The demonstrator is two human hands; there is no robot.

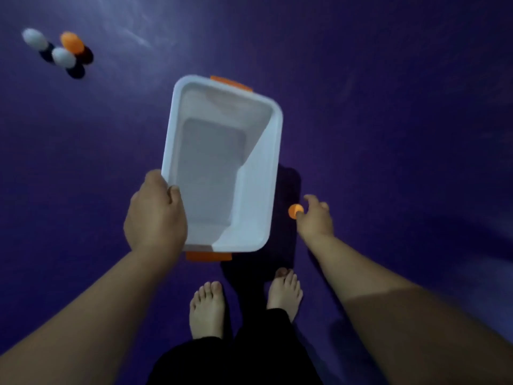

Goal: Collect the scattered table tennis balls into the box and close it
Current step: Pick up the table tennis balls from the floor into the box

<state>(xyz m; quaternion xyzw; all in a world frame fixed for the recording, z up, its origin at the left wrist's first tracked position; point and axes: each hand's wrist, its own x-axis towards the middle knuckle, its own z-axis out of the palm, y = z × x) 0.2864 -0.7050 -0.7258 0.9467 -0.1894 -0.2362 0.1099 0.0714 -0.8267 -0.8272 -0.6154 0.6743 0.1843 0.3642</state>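
A white plastic box (273, 162) with orange clasps at both ends hangs above the purple floor, and nothing lies inside it. My left hand (155, 215) grips its near left rim, thumb over the edge. To the right of the box, my right hand (315, 218) reaches down with its fingertips around an orange ball (294, 210); whether the ball is lifted off the floor is unclear. Far to the upper left, two white balls (34, 38) (63, 56) and one orange ball (72, 42) lie close together on the floor. No lid is in view.
The floor (388, 107) is a plain dark purple surface. My two bare feet (206, 309) (286, 290) and dark trousers stand just below the box. The box casts a dark shadow beside my right hand.
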